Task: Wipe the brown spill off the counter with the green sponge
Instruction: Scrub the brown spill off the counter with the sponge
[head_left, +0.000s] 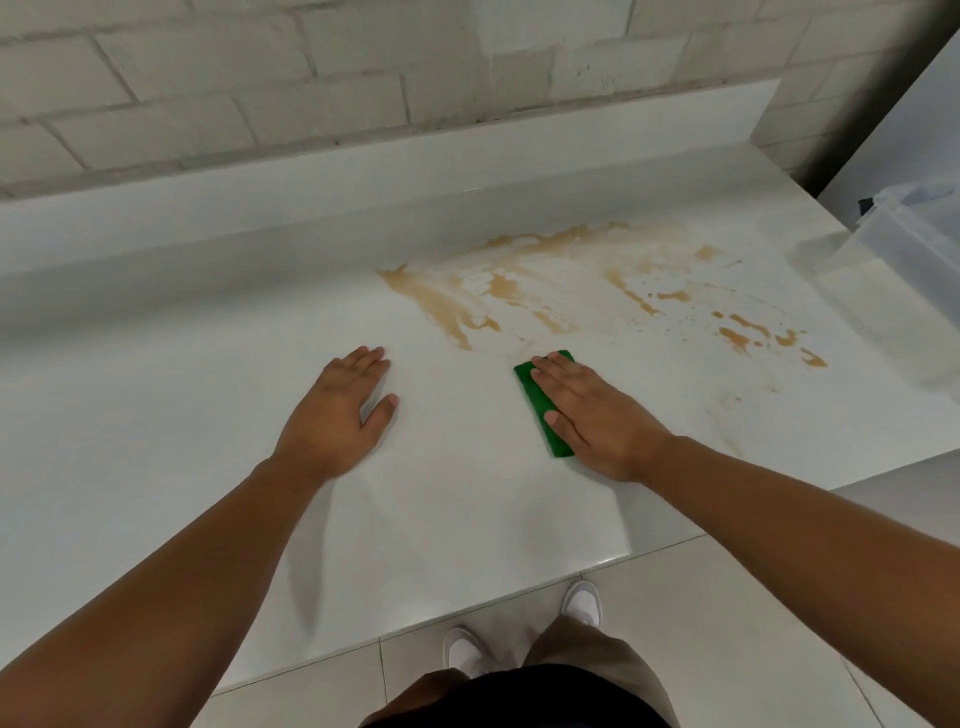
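Observation:
A brown spill (582, 280) spreads in streaks and blotches over the far right part of the white counter (197, 415). Smaller brown drops (763, 338) lie at its right end. The green sponge (540, 410) lies flat on the counter just in front of the spill's near edge. My right hand (592, 415) presses flat on top of the sponge and covers most of it. My left hand (343, 410) rests palm down on bare counter to the left, fingers spread, holding nothing.
A clear plastic container (904, 244) stands at the counter's right end. A raised white ledge (363, 171) and a brick wall (311, 78) close off the back. The counter's front edge runs above the tiled floor (727, 597), where my white shoes (582, 603) stand.

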